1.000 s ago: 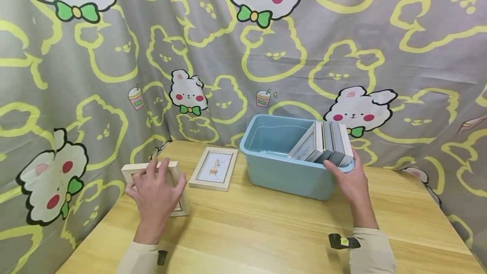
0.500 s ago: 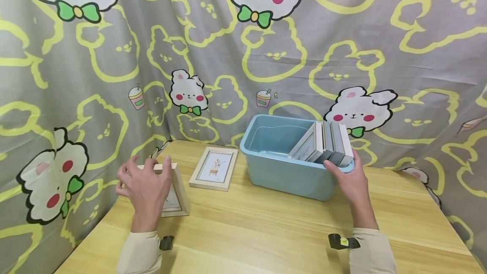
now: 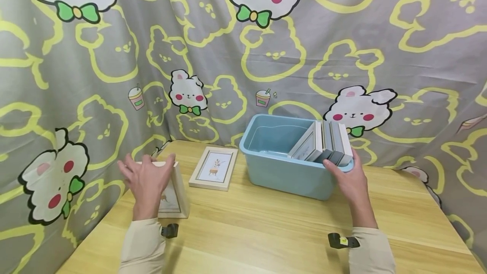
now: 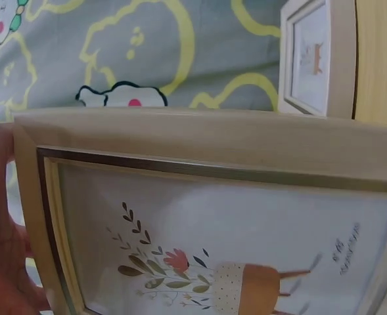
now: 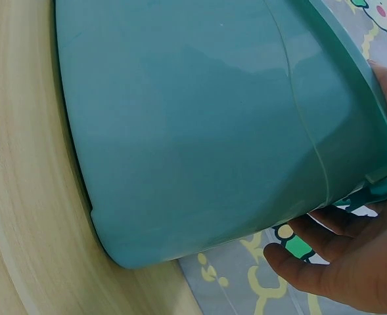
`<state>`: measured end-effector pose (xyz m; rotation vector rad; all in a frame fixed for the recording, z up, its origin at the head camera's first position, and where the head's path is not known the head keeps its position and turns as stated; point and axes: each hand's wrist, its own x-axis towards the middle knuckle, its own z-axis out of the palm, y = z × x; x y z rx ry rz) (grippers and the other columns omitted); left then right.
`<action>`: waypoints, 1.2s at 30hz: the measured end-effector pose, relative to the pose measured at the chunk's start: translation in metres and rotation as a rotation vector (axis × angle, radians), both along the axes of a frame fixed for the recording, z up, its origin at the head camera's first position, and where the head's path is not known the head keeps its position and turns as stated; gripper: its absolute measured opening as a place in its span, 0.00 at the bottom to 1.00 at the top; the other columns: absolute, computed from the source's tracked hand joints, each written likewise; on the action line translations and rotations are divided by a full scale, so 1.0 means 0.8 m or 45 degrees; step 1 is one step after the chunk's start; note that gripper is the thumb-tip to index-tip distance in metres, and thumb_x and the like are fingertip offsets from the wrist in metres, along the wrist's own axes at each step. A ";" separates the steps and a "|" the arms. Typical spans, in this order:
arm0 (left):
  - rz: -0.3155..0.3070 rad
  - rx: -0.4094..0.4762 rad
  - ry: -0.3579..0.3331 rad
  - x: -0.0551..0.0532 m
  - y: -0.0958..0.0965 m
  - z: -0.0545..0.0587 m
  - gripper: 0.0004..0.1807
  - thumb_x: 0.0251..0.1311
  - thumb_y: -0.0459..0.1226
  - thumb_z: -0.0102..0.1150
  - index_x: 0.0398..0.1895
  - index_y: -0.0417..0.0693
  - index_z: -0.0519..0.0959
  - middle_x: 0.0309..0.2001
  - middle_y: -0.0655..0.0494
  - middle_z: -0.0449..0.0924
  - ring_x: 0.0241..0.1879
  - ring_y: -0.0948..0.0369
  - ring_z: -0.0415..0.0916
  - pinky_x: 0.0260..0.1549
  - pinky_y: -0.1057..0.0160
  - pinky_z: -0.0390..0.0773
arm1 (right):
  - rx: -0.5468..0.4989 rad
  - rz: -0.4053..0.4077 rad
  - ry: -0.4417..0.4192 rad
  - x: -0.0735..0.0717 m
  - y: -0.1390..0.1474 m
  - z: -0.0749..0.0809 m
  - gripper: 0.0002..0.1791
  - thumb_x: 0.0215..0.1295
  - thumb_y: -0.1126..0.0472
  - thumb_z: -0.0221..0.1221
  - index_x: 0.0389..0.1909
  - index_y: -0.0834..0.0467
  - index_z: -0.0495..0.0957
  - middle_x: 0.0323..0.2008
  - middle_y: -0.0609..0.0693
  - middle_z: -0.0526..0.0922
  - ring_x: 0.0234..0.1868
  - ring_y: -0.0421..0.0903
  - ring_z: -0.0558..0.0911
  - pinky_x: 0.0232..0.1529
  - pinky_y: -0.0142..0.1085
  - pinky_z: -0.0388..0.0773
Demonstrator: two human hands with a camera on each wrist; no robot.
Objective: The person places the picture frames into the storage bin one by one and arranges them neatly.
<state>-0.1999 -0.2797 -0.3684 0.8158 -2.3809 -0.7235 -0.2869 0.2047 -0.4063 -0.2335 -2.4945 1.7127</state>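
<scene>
In the head view, a pale wooden picture frame stands upright at the left of the table. My left hand covers part of its front and grips its top edge between fingers and thumb. A potted plant print fills the picture frame in the left wrist view, with fingers along one end. On the right, a blue plastic bin holds several picture frames leaning at its right end. My right hand holds the bin's right end by the rim, thumb on the near side and fingers round the end.
Another pale picture frame lies face up between the standing one and the bin. The wooden table backs onto a grey patterned curtain, which also hangs at both sides.
My left hand has shifted left across the standing frame and come to its top edge, uncovering more of the print. The right hand and bin keep their place.
</scene>
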 end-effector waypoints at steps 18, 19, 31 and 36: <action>-0.237 0.268 -0.210 0.020 -0.010 0.018 0.51 0.51 0.48 0.57 0.78 0.55 0.43 0.75 0.44 0.15 0.72 0.31 0.32 0.55 0.28 0.60 | -0.004 0.008 0.000 -0.001 0.000 0.001 0.57 0.54 0.32 0.61 0.76 0.33 0.32 0.78 0.53 0.46 0.75 0.62 0.51 0.67 0.67 0.51; -0.251 0.283 -0.219 0.022 -0.011 0.018 0.53 0.52 0.48 0.57 0.78 0.55 0.40 0.75 0.43 0.14 0.72 0.30 0.32 0.56 0.28 0.60 | -0.007 0.008 0.002 -0.001 0.000 0.001 0.57 0.55 0.32 0.61 0.76 0.33 0.33 0.78 0.53 0.46 0.75 0.62 0.51 0.67 0.67 0.51; -0.487 0.380 -0.111 0.035 -0.030 0.010 0.48 0.55 0.35 0.53 0.76 0.38 0.41 0.73 0.28 0.40 0.69 0.38 0.47 0.61 0.39 0.60 | -0.005 0.009 -0.001 -0.001 -0.002 0.001 0.57 0.55 0.33 0.61 0.76 0.33 0.32 0.78 0.52 0.46 0.75 0.62 0.51 0.67 0.67 0.51; -0.580 0.498 -0.065 0.038 -0.037 0.010 0.47 0.54 0.30 0.49 0.77 0.40 0.38 0.75 0.32 0.36 0.66 0.41 0.48 0.56 0.43 0.60 | -0.006 0.004 0.000 -0.002 0.000 0.001 0.57 0.55 0.33 0.61 0.76 0.34 0.32 0.78 0.53 0.46 0.75 0.62 0.51 0.67 0.67 0.51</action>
